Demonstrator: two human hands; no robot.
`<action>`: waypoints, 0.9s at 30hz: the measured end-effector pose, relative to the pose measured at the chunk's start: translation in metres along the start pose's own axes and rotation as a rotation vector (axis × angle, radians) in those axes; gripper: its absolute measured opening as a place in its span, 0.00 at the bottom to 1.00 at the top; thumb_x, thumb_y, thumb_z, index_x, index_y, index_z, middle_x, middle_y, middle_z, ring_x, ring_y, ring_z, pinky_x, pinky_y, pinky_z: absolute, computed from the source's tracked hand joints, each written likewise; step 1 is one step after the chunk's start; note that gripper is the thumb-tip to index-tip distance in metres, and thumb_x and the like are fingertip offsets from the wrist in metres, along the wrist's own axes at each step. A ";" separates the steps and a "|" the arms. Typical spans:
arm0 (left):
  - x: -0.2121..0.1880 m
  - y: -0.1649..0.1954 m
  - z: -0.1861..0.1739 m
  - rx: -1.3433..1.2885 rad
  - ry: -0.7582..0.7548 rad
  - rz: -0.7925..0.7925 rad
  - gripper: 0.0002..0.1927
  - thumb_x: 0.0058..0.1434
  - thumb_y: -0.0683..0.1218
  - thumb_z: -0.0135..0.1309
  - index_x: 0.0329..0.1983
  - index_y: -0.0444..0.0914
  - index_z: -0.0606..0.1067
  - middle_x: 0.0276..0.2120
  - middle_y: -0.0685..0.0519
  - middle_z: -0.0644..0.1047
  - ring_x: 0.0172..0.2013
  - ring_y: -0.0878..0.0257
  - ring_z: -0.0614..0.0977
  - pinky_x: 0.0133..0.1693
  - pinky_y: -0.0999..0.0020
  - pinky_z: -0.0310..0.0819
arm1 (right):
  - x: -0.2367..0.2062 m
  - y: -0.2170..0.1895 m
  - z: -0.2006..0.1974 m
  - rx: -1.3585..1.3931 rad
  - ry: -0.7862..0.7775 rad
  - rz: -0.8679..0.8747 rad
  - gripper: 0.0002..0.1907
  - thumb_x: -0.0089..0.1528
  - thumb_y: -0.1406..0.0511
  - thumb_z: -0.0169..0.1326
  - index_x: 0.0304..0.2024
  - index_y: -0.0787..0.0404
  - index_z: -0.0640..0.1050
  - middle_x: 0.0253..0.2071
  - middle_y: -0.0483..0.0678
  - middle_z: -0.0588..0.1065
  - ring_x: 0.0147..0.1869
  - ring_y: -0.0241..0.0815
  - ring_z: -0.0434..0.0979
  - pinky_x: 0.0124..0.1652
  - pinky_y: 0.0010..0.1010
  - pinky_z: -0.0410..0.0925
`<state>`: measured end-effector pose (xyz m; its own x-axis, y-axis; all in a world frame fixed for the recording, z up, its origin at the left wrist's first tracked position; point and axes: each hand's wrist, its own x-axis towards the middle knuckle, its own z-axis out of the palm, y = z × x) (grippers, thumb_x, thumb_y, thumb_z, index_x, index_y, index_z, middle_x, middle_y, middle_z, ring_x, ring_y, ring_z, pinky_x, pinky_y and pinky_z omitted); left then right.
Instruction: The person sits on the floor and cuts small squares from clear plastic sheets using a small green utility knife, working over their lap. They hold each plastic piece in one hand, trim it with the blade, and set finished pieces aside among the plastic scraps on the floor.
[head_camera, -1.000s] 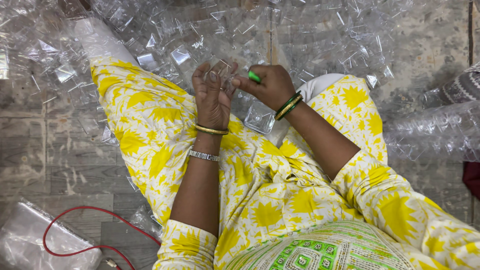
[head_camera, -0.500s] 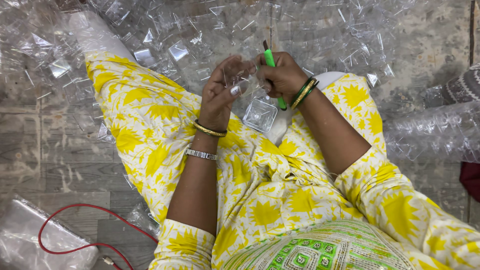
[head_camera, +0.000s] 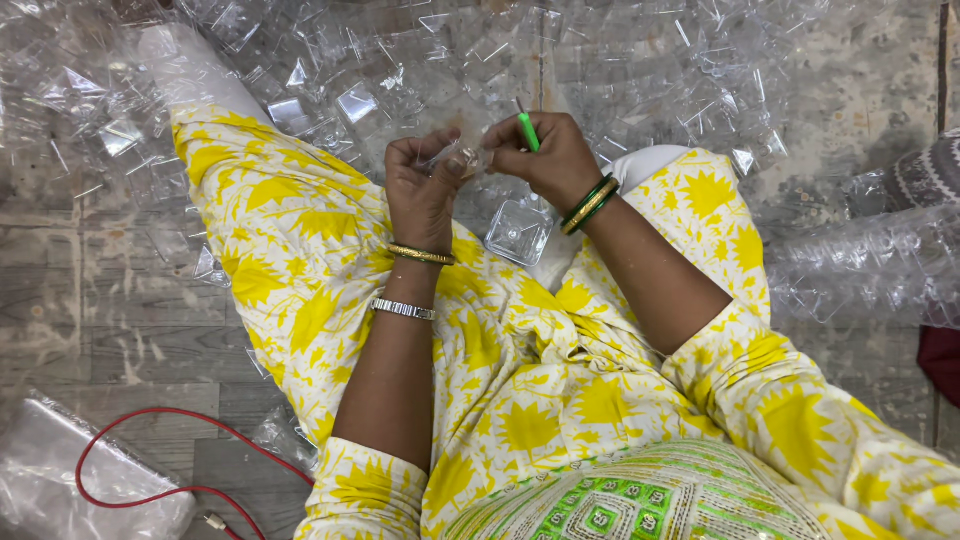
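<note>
Left hand (head_camera: 425, 185) is pinching a small clear plastic piece (head_camera: 462, 158) at upper centre of frame, fingers curled tight. Right hand (head_camera: 545, 158) is gripping a green-handled tool (head_camera: 526, 128), tip toward the piece. Square clear cup (head_camera: 518, 232) is sitting just below the hands, on the lap. Clear cup pile (head_camera: 420, 60) is crowding the top edge; bare floor (head_camera: 110, 320) is lying open at left, red cable (head_camera: 150, 450) looping lower left.

This looks like a small home workshop for piecework, done seated on a worn grey plank floor (head_camera: 130, 330). Beyond the sitter's knees spreads a heap of clear plastic containers (head_camera: 420, 70); right of that heap lie nested stacks of containers (head_camera: 860, 260).
</note>
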<state>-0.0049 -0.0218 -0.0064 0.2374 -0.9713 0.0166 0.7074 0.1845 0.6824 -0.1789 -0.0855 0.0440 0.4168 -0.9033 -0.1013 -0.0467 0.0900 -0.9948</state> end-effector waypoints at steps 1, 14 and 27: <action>0.000 0.001 0.001 0.027 -0.002 0.004 0.24 0.61 0.40 0.66 0.52 0.38 0.64 0.55 0.44 0.74 0.55 0.59 0.79 0.51 0.62 0.84 | 0.000 0.000 0.000 0.002 -0.012 0.002 0.08 0.59 0.73 0.61 0.41 0.68 0.81 0.35 0.45 0.81 0.38 0.33 0.82 0.42 0.25 0.77; -0.007 0.011 0.008 0.069 -0.068 -0.003 0.31 0.60 0.38 0.68 0.63 0.39 0.66 0.55 0.50 0.75 0.58 0.59 0.76 0.63 0.61 0.72 | -0.006 -0.019 0.007 0.240 -0.005 0.244 0.06 0.58 0.73 0.59 0.37 0.68 0.82 0.22 0.49 0.76 0.20 0.31 0.72 0.16 0.21 0.55; -0.003 0.013 0.006 0.026 0.071 -0.053 0.30 0.64 0.48 0.65 0.65 0.39 0.65 0.52 0.45 0.78 0.47 0.59 0.81 0.47 0.66 0.76 | -0.005 -0.041 -0.003 -0.433 0.027 -0.186 0.12 0.66 0.59 0.62 0.43 0.60 0.77 0.28 0.42 0.74 0.28 0.29 0.73 0.28 0.22 0.66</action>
<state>-0.0006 -0.0176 0.0068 0.2473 -0.9664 -0.0708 0.7028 0.1286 0.6996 -0.1815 -0.0855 0.0857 0.4304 -0.8987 0.0849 -0.3498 -0.2527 -0.9021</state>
